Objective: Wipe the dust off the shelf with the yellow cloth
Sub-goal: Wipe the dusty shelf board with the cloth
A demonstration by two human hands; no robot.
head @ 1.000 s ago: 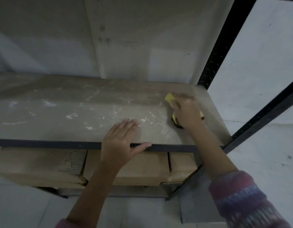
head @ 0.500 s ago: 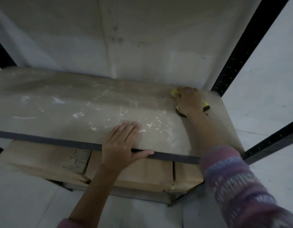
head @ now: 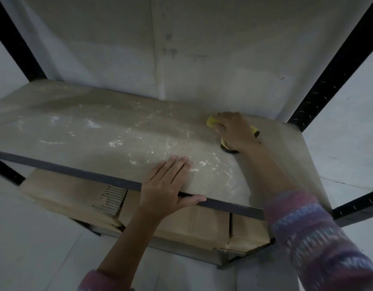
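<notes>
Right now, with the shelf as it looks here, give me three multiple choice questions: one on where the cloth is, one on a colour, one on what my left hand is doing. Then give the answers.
1. Where on the shelf is the yellow cloth?
A: front left corner
B: far right, near the back
C: on the boxes below

2. What colour are the rack's uprights?
A: black
B: white
C: red

3. How is the left hand placed?
A: gripping the cloth
B: fingers flat on the shelf, thumb at the front edge
C: hanging clear of the shelf

Answers:
1. B, the cloth sits under the right hand, close to the back right upright.
2. A, both visible posts are black.
3. B, straight fingers lie on the board and the thumb lies along the dark front rail.
</notes>
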